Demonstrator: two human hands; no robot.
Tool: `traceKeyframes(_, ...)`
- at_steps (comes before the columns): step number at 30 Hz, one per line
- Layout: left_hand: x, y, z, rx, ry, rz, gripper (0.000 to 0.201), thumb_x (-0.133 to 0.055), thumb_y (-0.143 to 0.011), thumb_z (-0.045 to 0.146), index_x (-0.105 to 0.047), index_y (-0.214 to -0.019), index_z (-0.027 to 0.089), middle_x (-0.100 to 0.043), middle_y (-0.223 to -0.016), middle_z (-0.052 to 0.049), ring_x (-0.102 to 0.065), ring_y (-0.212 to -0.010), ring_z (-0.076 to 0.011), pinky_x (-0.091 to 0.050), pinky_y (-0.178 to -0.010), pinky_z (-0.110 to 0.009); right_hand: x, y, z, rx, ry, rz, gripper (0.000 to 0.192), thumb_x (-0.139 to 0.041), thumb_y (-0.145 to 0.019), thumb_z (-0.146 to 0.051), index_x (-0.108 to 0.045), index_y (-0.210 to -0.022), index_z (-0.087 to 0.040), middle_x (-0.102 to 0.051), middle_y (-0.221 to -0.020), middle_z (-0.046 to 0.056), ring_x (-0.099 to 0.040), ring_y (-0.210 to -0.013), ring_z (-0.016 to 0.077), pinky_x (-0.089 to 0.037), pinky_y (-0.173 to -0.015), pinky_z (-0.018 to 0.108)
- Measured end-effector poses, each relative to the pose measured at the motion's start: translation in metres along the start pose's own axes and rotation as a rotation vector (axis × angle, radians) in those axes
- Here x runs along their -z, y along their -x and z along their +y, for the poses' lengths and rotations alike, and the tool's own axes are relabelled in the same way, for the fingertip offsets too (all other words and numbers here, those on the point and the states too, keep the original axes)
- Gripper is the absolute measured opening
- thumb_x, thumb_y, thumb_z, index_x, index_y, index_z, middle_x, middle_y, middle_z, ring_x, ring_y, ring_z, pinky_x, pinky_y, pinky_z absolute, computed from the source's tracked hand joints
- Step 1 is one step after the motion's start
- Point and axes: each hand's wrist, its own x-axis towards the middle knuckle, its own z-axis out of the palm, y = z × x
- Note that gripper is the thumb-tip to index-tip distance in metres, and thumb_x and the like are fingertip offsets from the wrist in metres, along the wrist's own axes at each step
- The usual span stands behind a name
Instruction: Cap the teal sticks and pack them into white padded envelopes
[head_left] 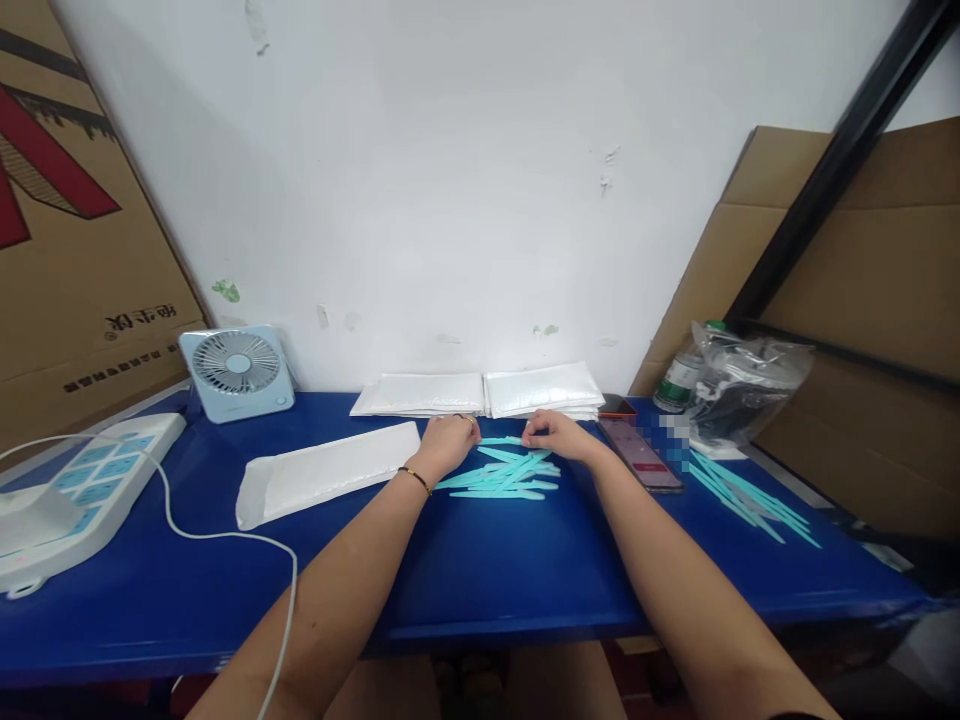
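A slim turquoise plastic stick (501,441) is held level between my two hands, just above the blue table. My left hand (451,442) is closed in a pinch at its left end. At the other end, the fingertips of my right hand (553,434) pinch it. Right below lies a loose pile of similar turquoise sticks (499,480), crossing one another. Beside my left hand rests a long white padded envelope (330,473), flat and slanted. Behind my hands, two stacks of white padded envelopes, a left stack (420,393) and a right stack (544,390), lie against the wall.
A phone (641,455) lies right of my right hand, near more turquoise sticks (750,497). A bottle (679,380) and a clear plastic bag (739,390) stand behind. At left are a small fan (238,372), a power strip (101,490) and a white cable (225,535).
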Motion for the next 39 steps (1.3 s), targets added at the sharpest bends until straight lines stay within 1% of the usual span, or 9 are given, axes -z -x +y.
traceKeyframes(7,-0.006,-0.004,-0.022,0.018,-0.04,-0.013,0.017,-0.045,-0.08,0.02,-0.062,-0.077,0.018,-0.064,-0.092,-0.007,-0.058,-0.088,-0.0208,-0.041,-0.082,-0.032,0.006,0.015,0.023,-0.121,-0.079,0.088,0.032,-0.06,-0.074,-0.049,-0.066,-0.078,-0.018,-0.06,-0.079,0.002,-0.054,-0.076,0.0171,-0.041,-0.071,0.028)
traceKeyframes(11,-0.011,0.0,-0.018,-0.03,0.023,-0.068,0.022,-0.04,-0.085,0.027,-0.06,-0.085,0.018,-0.064,-0.089,-0.005,-0.059,-0.083,-0.0172,-0.044,-0.072,-0.026,-0.001,0.025,0.005,-0.189,-0.116,0.018,0.034,-0.053,-0.078,-0.052,-0.058,-0.079,-0.018,-0.054,-0.069,-0.001,-0.048,-0.062,0.0122,-0.039,-0.058,0.024)
traceKeyframes(15,-0.007,0.011,-0.014,-0.066,0.181,-0.234,0.022,-0.04,-0.084,0.031,-0.057,-0.087,0.018,-0.064,-0.08,-0.002,-0.057,-0.069,-0.0145,-0.042,-0.061,-0.024,-0.009,0.035,-0.024,-0.249,-0.237,-0.16,0.035,-0.056,-0.076,-0.054,-0.055,-0.081,-0.019,-0.053,-0.069,-0.001,-0.047,-0.056,0.0107,-0.039,-0.05,0.023)
traceKeyframes(18,-0.003,0.018,-0.015,-0.066,0.263,-0.332,0.02,-0.042,-0.083,0.032,-0.056,-0.085,0.018,-0.065,-0.078,-0.001,-0.055,-0.065,-0.0136,-0.04,-0.058,-0.023,-0.01,0.038,-0.031,-0.252,-0.254,-0.202,0.033,-0.057,-0.075,-0.052,-0.055,-0.079,-0.019,-0.053,-0.067,-0.001,-0.047,-0.056,0.0112,-0.039,-0.049,0.023)
traceKeyframes(21,-0.003,0.018,-0.017,-0.038,0.252,-0.293,0.021,-0.042,-0.083,0.033,-0.057,-0.087,0.019,-0.066,-0.079,-0.002,-0.057,-0.068,-0.0146,-0.041,-0.059,-0.024,-0.01,0.035,-0.024,-0.202,-0.112,-0.094,0.027,-0.057,-0.076,-0.046,-0.059,-0.077,-0.018,-0.056,-0.067,0.0,-0.048,-0.06,0.012,-0.039,-0.054,0.024)
traceKeyframes(27,-0.009,0.012,-0.016,-0.084,0.042,-0.013,0.018,-0.048,-0.08,0.029,-0.062,-0.087,0.02,-0.063,-0.09,-0.005,-0.057,-0.084,-0.0183,-0.043,-0.071,-0.027,-0.009,0.03,-0.02,-0.179,0.112,0.112,0.019,-0.058,-0.075,-0.035,-0.066,-0.081,-0.019,-0.062,-0.081,0.003,-0.052,-0.068,0.0144,-0.04,-0.063,0.026)
traceKeyframes(29,-0.009,0.013,-0.013,-0.151,0.048,-0.053,0.021,-0.051,-0.08,0.035,-0.063,-0.087,0.021,-0.062,-0.09,-0.004,-0.057,-0.085,-0.0181,-0.043,-0.072,-0.026,-0.008,0.032,-0.026,-0.12,0.087,0.075,0.02,-0.06,-0.075,-0.037,-0.067,-0.082,-0.02,-0.062,-0.082,0.003,-0.052,-0.068,0.0138,-0.04,-0.063,0.026)
traceKeyframes(34,-0.007,0.02,0.002,-0.26,0.063,-0.198,0.031,-0.054,-0.078,0.048,-0.065,-0.087,0.02,-0.062,-0.086,-0.004,-0.056,-0.083,-0.0174,-0.042,-0.068,-0.024,-0.005,0.037,-0.038,-0.035,0.05,-0.178,0.026,-0.073,-0.061,-0.037,-0.068,-0.079,-0.019,-0.06,-0.079,0.002,-0.051,-0.066,0.0133,-0.038,-0.057,0.024)
traceKeyframes(39,-0.005,0.024,0.017,-0.281,0.101,-0.252,0.038,-0.047,-0.082,0.052,-0.065,-0.088,0.019,-0.063,-0.082,-0.003,-0.056,-0.075,-0.0152,-0.039,-0.062,-0.023,-0.004,0.034,-0.03,-0.094,-0.143,-0.153,0.031,-0.074,-0.06,-0.043,-0.063,-0.072,-0.017,-0.052,-0.057,-0.004,-0.044,-0.052,0.0097,-0.032,-0.049,0.022)
